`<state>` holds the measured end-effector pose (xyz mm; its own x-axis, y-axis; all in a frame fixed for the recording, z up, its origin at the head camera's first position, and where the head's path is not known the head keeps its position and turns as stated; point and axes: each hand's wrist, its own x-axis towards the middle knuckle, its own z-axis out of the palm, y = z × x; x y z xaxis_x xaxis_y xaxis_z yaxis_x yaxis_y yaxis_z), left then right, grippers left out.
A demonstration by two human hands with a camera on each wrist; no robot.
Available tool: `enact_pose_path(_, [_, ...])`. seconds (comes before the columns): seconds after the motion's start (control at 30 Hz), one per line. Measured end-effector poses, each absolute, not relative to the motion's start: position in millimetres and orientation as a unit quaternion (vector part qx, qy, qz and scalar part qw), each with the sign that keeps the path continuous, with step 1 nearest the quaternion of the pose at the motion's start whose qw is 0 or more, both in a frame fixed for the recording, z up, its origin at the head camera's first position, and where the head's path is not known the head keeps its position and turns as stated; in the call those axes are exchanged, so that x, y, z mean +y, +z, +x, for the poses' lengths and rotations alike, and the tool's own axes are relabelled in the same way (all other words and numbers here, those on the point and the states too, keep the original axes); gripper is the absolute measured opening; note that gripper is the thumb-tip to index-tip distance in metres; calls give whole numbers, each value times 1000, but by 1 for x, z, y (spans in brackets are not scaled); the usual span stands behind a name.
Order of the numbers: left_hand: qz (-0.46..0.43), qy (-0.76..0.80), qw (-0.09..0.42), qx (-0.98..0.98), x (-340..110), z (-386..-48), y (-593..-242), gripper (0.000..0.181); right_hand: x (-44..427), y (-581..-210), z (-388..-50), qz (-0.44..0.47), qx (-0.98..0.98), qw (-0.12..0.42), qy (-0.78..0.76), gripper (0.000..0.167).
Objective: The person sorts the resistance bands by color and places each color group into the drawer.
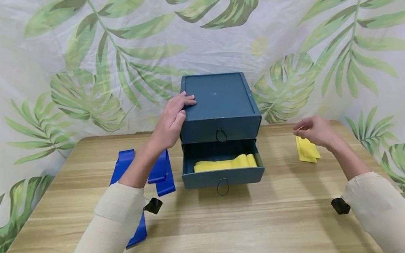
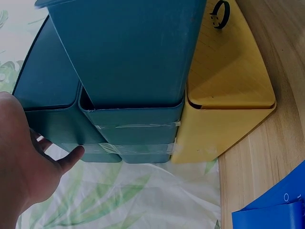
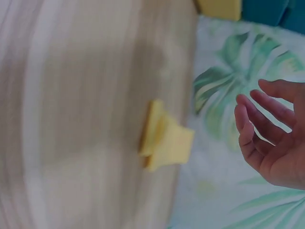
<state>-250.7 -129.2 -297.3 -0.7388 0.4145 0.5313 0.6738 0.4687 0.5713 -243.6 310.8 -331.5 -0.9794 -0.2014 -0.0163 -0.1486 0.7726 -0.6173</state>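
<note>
My left hand [image 1: 171, 119] rests on the top left edge of a blue drawer cabinet [image 1: 217, 94], fingers spread; the left wrist view shows the hand [image 2: 24, 157] against the cabinet's side. The cabinet's middle drawer [image 1: 207, 179] is pulled out, and a folded yellow band [image 1: 224, 164] lies in it. Over a smaller folded yellow piece [image 1: 306, 149] at the right of the table hovers my right hand [image 1: 314, 131]. In the right wrist view that hand [image 3: 274, 138] has loosely bent fingers with nothing between them, apart from the yellow piece [image 3: 167, 140].
Blue bands [image 1: 136, 234] lie on the table at the left, partly under my left forearm. A yellow section [image 2: 228, 71] of the cabinet shows in the left wrist view. Behind the wooden table [image 1: 235, 237] hangs a leaf-print cloth [image 1: 217, 47].
</note>
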Motion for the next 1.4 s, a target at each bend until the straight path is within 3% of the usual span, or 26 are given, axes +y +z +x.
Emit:
enact_pose_path(0.27, [-321, -402, 162, -842, -131, -251, -296, 46, 332, -357, -256, -80, 955, 16, -286, 33])
enact_pose_path(0.6, [-317, -403, 157, -844, -129, -253, -297, 46, 349, -385, -281, -88, 975, 29, -202, 46])
enact_pose_path(0.97, [-325, -404, 162, -840, -128, -251, -297, 46, 355, -399, -292, -92, 969, 72, -220, 60])
enact_pose_path(1.4, [-322, -401, 158, -843, -129, -249, -296, 46, 354, -397, -292, -44, 985, 12, -166, 38])
